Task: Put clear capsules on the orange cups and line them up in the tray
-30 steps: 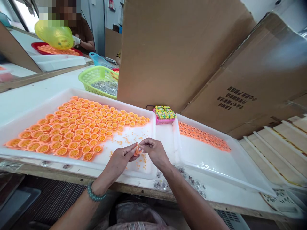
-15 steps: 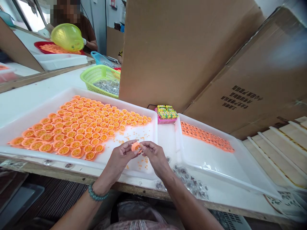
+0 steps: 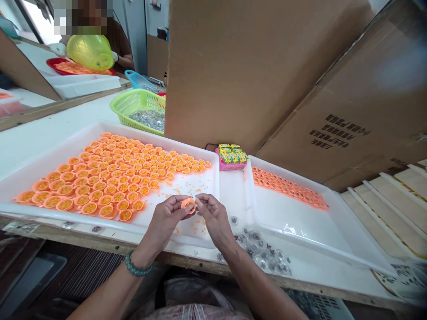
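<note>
My left hand (image 3: pixel 167 218) is closed, thumb and fingers pinching a small orange plastic cup (image 3: pixel 188 204) with a round rim. Just right of that cup, my right hand (image 3: pixel 213 218) has its thumb and forefinger pressed together; whatever they hold is too small to make out. Both hands hover over the right end of a white tray (image 3: pixel 218 186). Rows of orange cups (image 3: pixel 113 182) filled with small yellow-orange beads fill much of this tray, and loose beads (image 3: pixel 167 191) are scattered on its floor beneath my hands.
Clear plastic domes (image 3: pixel 263 253) lie loose along the table's front. A second white tray (image 3: pixel 300 235) at right holds rows of orange pieces (image 3: pixel 287 186). Behind stand a pink basket (image 3: pixel 232 166) of small packets, a green basket (image 3: pixel 123 116) and cardboard (image 3: pixel 240 80). A co-worker handles a yellow bowl (image 3: pixel 90 51).
The orange cup in my left hand has turned so its round rim shows more. My right fingers have drawn slightly away from it. The view has shifted a little.
</note>
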Available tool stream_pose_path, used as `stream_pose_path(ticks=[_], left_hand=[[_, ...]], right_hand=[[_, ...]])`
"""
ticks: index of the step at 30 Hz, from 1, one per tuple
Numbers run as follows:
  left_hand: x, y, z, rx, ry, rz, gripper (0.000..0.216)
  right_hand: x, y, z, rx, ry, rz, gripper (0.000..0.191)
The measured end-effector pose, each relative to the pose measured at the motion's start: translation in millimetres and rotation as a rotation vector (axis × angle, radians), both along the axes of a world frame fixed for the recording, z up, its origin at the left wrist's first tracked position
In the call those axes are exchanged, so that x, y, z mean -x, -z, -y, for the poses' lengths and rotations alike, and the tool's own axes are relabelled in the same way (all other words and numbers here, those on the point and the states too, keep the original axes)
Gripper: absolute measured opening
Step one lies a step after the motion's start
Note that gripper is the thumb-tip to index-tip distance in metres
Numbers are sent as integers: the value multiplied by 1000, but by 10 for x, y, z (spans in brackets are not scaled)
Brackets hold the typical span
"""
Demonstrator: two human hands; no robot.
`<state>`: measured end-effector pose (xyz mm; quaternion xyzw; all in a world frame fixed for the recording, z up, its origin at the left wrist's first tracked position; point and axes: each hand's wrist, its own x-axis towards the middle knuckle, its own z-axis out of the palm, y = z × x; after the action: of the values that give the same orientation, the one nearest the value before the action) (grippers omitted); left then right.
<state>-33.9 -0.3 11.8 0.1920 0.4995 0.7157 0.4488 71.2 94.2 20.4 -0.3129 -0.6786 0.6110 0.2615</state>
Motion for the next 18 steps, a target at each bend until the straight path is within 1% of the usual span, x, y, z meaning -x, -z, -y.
stream_pose_path(ticks=[2,3,5,7,11,14,16,18], left_hand=[[6,11,-4,12,21,-10,41],[11,21,-4,23,33,-32,46],[20,46,0,41,50,-92,53],[25,66,11,40,77,-139,54],[10,62,30,25,128,-206,53],[-20,41,19,45,122,-259,50],[-47,29,0,45,131,-258,50],[-69,20,-13,49,171,-261,53]], right_hand=[[-13,-17,-30,-34,-12,53,31],[-15,-29,-43,-53,-35,76,32],[-10,-59,-59,-85,-98,107,28],[-6,-88,-67,-125,-141,138,22],[-24,-92,-66,-175,-151,172,13],[-45,-39,-41,-153,-125,152,10],[-62,-12,-22,-122,-97,125,11],[-99,-20,-34,-79,-89,106,16]])
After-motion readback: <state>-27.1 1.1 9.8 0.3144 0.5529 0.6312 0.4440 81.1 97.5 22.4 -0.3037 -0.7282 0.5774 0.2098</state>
